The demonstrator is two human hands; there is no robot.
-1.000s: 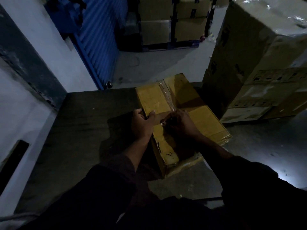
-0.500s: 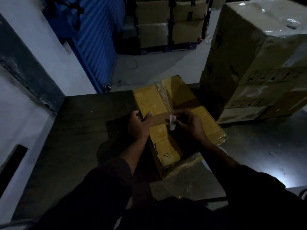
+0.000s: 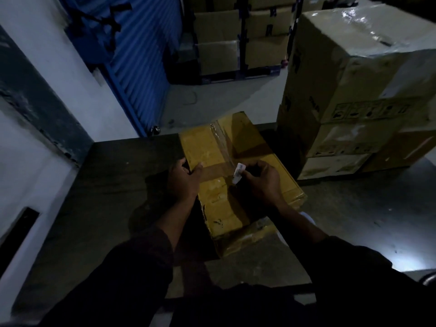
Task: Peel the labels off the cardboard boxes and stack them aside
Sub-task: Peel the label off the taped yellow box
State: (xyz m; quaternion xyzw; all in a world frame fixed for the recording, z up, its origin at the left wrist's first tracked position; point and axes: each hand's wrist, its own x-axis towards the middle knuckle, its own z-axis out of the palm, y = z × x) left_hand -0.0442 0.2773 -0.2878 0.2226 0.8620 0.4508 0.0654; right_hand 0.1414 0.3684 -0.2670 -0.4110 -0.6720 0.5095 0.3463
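A yellow cardboard box [image 3: 219, 149] lies flat on a dark table [image 3: 113, 185], sealed with clear tape along its length and a brown band across the middle. My left hand [image 3: 186, 178] grips the box's left edge, thumb lying on the brown band. My right hand [image 3: 259, 180] pinches a small white label [image 3: 237, 173] that stands curled up off the top of the box near the tape crossing.
A tall stack of plastic-wrapped cartons [image 3: 358, 90] stands just right of the box. More cartons on a pallet [image 3: 243, 41] sit at the back. A blue roller shutter [image 3: 132, 67] and a white wall [image 3: 35, 128] close the left side. The table's front edge is near my body.
My right hand has lifted the white label up off the box top and drawn it slightly to the right. My left hand has stayed on the box's left edge.
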